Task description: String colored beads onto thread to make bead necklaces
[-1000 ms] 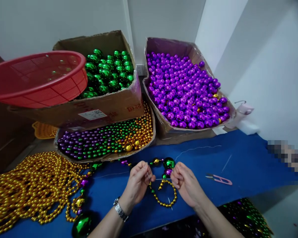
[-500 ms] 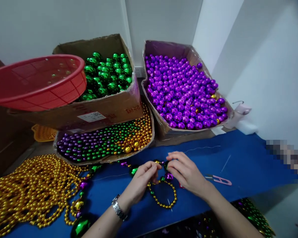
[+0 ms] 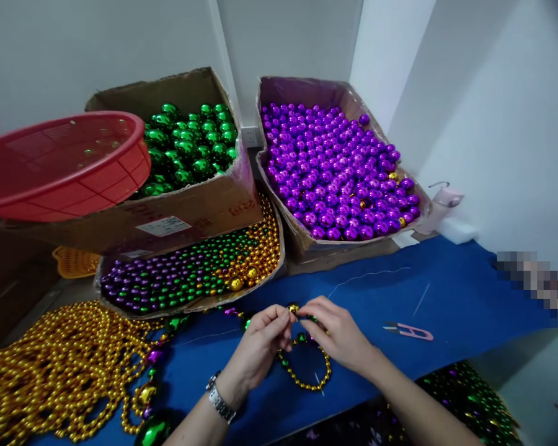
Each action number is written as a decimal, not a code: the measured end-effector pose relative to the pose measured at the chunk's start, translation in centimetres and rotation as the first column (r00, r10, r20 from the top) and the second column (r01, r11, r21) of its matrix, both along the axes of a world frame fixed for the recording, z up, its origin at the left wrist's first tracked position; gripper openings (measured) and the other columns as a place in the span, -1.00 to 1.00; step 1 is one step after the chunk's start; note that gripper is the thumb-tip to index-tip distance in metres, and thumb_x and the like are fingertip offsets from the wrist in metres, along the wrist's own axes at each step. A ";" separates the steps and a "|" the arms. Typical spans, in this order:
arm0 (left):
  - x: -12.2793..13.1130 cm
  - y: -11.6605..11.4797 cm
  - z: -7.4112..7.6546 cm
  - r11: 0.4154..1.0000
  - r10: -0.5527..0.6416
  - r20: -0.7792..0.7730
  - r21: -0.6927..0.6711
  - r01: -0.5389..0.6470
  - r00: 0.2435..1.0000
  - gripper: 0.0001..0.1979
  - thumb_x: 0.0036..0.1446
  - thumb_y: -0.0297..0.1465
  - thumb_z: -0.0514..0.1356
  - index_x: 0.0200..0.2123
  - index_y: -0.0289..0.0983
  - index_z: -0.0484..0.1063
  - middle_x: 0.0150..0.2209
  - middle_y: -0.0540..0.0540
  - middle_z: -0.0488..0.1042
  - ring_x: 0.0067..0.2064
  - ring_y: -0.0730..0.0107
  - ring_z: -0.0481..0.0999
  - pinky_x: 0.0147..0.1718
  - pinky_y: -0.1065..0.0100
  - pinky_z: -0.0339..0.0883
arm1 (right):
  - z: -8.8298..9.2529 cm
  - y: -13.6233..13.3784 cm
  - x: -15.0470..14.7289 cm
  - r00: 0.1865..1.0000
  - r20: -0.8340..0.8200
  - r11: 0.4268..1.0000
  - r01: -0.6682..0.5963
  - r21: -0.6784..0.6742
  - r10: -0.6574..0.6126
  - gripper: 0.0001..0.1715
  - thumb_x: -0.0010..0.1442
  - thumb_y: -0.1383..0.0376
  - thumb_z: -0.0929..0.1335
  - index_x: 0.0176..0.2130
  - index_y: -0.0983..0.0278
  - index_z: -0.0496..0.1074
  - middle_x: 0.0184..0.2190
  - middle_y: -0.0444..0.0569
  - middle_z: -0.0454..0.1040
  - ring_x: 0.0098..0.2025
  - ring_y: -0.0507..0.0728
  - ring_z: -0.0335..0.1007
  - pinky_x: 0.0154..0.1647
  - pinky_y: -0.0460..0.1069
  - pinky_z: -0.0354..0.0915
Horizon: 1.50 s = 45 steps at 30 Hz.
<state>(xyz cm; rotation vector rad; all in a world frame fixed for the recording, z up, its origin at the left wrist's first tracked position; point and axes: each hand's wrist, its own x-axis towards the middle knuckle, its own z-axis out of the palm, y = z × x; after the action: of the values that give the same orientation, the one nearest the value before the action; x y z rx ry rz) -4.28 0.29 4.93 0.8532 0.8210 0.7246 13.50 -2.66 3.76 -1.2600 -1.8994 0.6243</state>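
Note:
Above the blue cloth, my left hand [image 3: 263, 344], with a metal watch [image 3: 220, 396] on its wrist, pinches a bead string beside a shiny gold bead [image 3: 293, 308]. My right hand [image 3: 339, 331] meets it from the other side, thumb and fingertips closed on the same string. Below both hands hangs or lies a loop of small gold beads [image 3: 309, 387]; a green bead [image 3: 302, 337] shows near its top. More of the string, with green and purple beads [image 3: 155, 356], runs off to the left. My fingers hide the exact spot between them.
Pink-handled thread snips [image 3: 416, 333] lie on the blue cloth [image 3: 376, 297] at right. Boxes of green balls [image 3: 186, 147], purple balls [image 3: 330, 179] and mixed small beads [image 3: 199, 263] stand behind. A red basket [image 3: 74, 179] overhangs at left, above heaped gold bead strands [image 3: 65, 365].
My right hand has come left and lower, its fingers closing at the string beside my left hand. The gold bead now shows between the hands. The view has shifted slightly.

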 end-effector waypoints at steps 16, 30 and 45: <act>0.4 0.0 -0.2 0.989 0.039 -0.094 0.147 -0.025 0.995 -0.77 0.16 -0.25 0.13 -0.34 -0.33 0.36 -0.48 0.00 0.34 -0.54 0.58 0.21 -0.53 0.49 0.14 | -0.8 -2.0 -1.0 0.977 -0.213 0.916 -0.075 -0.393 -0.012 -0.68 0.33 0.25 0.12 0.02 0.27 0.24 -0.40 -0.09 0.51 -0.47 0.01 0.52 -0.54 -0.15 0.37; 0.3 -1.1 -0.3 0.964 0.058 -0.167 0.264 -0.012 0.984 -0.76 0.19 -0.24 0.10 -0.36 -0.33 0.34 -0.50 0.01 0.35 -0.53 0.56 0.21 -0.54 0.50 0.09 | -1.1 -1.2 -2.6 0.989 0.055 0.978 0.144 -0.150 -0.137 -0.77 0.27 0.39 0.18 -0.36 0.24 0.35 -0.43 -0.09 0.47 -0.38 0.07 0.40 -0.34 -0.07 0.17; 0.4 -1.0 -0.2 0.969 0.072 -0.131 0.246 -0.038 0.989 -0.78 0.19 -0.26 0.10 -0.33 -0.32 0.35 -0.50 0.02 0.36 -0.53 0.57 0.23 -0.52 0.49 0.12 | -0.1 -2.2 -1.5 0.987 -0.019 0.984 0.155 -0.089 -0.158 -0.85 0.24 0.33 0.29 -0.34 0.21 0.44 -0.35 -0.10 0.41 -0.26 0.04 0.36 -0.24 -0.10 0.23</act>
<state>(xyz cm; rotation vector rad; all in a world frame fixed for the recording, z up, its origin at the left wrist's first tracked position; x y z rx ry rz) -3.89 -0.70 4.76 1.1143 0.8951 0.8329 11.99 -4.90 3.65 -1.4342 -1.7480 0.6426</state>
